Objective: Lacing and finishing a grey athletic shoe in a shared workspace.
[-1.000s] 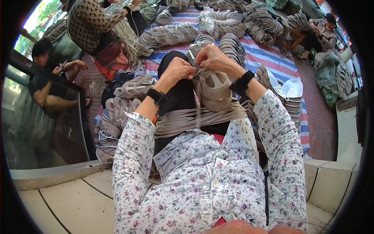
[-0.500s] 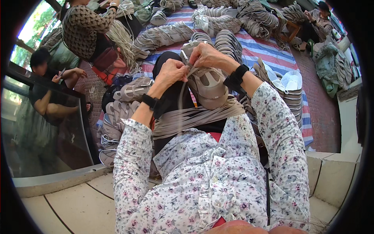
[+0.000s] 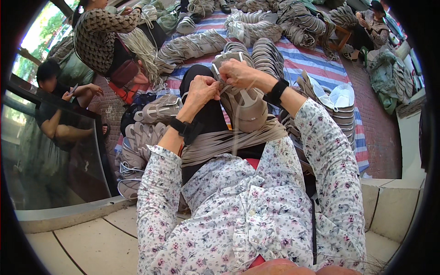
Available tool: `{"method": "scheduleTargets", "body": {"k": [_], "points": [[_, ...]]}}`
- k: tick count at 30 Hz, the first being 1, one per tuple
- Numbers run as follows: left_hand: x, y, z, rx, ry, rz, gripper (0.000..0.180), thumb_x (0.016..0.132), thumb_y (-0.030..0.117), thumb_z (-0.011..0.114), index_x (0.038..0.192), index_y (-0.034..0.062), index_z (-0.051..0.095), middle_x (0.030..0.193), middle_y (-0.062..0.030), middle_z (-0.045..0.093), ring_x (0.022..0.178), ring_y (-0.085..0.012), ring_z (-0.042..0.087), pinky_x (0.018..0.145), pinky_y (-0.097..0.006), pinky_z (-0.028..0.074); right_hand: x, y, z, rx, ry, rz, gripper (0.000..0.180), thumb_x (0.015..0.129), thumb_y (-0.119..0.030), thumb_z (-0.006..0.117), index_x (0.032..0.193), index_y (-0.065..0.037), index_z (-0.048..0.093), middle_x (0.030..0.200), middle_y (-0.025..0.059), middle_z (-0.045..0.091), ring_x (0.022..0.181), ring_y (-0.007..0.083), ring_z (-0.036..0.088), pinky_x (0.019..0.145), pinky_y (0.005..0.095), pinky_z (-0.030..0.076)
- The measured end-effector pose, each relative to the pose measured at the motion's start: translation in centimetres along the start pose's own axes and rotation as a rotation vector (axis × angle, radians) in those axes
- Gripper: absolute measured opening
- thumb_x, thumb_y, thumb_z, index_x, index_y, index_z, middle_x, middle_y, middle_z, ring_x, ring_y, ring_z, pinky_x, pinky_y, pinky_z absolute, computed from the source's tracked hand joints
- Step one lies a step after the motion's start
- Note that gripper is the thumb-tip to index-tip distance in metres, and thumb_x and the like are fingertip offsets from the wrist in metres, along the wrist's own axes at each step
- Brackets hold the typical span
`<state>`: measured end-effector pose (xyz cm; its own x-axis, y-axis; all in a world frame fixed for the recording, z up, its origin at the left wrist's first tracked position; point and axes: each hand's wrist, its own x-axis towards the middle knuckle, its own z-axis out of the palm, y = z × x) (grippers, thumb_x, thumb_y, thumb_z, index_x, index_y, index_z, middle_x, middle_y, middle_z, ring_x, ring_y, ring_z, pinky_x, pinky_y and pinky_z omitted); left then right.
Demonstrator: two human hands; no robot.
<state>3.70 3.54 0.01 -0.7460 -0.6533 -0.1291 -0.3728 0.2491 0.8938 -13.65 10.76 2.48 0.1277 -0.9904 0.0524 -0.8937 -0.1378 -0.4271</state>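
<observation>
Drew closer together over the half second: left hand (image 3: 201,89) and right hand (image 3: 238,73) almost touching above the grey shoe (image 3: 245,107), where earlier a small gap had shown between them. Stayed propped on the lap, that shoe, toe pointing down toward the body, against the black trouser leg (image 3: 206,114). Pinched shut, the left fingers (image 3: 211,82), on a pale lace (image 3: 234,128) at the shoe's upper end. Curled closed too, the right fingers (image 3: 228,68), gripping the shoe's top edge and seemingly the same lace; could not tell exactly which strand lay under them. Hung straight down from the hands, one thin run of lace, across the shoe and onto a thick bundle of beige laces (image 3: 229,140) draped over the lap. Wore a black wristband (image 3: 276,91) on the right wrist and a black band (image 3: 183,128) on the left, with floral sleeves (image 3: 321,151) below.

Lay in rows beyond, many more grey shoes (image 3: 192,46) on a striped mat (image 3: 316,59). Sat at upper left, another person in a patterned top (image 3: 98,39), beside a loose hank of pale laces (image 3: 142,50). Sat at far upper right, one more person (image 3: 371,23).
</observation>
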Motion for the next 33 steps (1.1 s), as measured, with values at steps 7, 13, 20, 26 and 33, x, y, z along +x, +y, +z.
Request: {"method": "scheduleTargets", "body": {"k": [7, 13, 20, 26, 33], "points": [[0.5, 0.7, 0.2, -0.055, 0.289, 0.246, 0.015, 0.087, 0.007, 0.058, 0.098, 0.0042, 0.068, 0.075, -0.0095, 0.065, 0.061, -0.0194, 0.066, 0.054, -0.031, 0.051, -1.3, 0.5, 0.9, -0.129, 0.162, -0.270, 0.017, 0.072, 0.002, 0.059, 0.087, -0.003, 0.052, 0.093, 0.0149, 0.053, 0.092, 0.0352, 0.051, 0.078, 0.0431, 0.042], [1.1, 1.1, 1.0, 0.489, 0.327, 0.493, 0.025, 0.080, -0.002, 0.052, 0.089, 0.0107, 0.072, 0.078, -0.0116, 0.052, 0.075, -0.0260, 0.056, 0.068, -0.038, 0.045, -2.7, 6.2, -2.7, -0.362, 0.612, -0.383, 0.015, 0.079, 0.002, 0.059, 0.093, 0.000, 0.055, 0.101, 0.0147, 0.058, 0.099, 0.0334, 0.057, 0.084, 0.0397, 0.049], [2.2, 2.8, 1.9, 0.342, 0.365, 0.546, 0.015, 0.080, 0.011, 0.059, 0.082, 0.0106, 0.074, 0.082, -0.0133, 0.064, 0.078, -0.0314, 0.065, 0.071, -0.040, 0.051, -5.9, 2.1, -5.4, 1.239, 0.222, 0.082, 0.010, 0.095, -0.014, 0.061, 0.098, -0.005, 0.057, 0.105, 0.0084, 0.064, 0.096, 0.0154, 0.064, 0.090, 0.0318, 0.053], [4.0, 4.2, 3.7, 0.288, 0.165, 0.362, 0.016, 0.076, 0.019, 0.063, 0.083, 0.0104, 0.075, 0.076, -0.0148, 0.069, 0.074, -0.0305, 0.068, 0.070, -0.038, 0.054, -9.7, 3.9, -3.6, 1.593, 0.386, -0.014, 0.011, 0.095, -0.013, 0.059, 0.097, -0.003, 0.054, 0.089, 0.0060, 0.059, 0.082, 0.0150, 0.062, 0.086, 0.0338, 0.053], [5.4, 3.1, 4.7, 0.343, 0.210, 0.386, 0.020, 0.074, 0.017, 0.067, 0.091, 0.0085, 0.075, 0.064, -0.0095, 0.066, 0.056, -0.0195, 0.066, 0.061, -0.030, 0.053, -9.3, 3.8, 0.0, 1.448, 0.431, 0.311, 0.012, 0.093, -0.007, 0.060, 0.102, -0.002, 0.055, 0.074, -0.0006, 0.055, 0.055, 0.0031, 0.046, 0.048, 0.0169, 0.038]]}}
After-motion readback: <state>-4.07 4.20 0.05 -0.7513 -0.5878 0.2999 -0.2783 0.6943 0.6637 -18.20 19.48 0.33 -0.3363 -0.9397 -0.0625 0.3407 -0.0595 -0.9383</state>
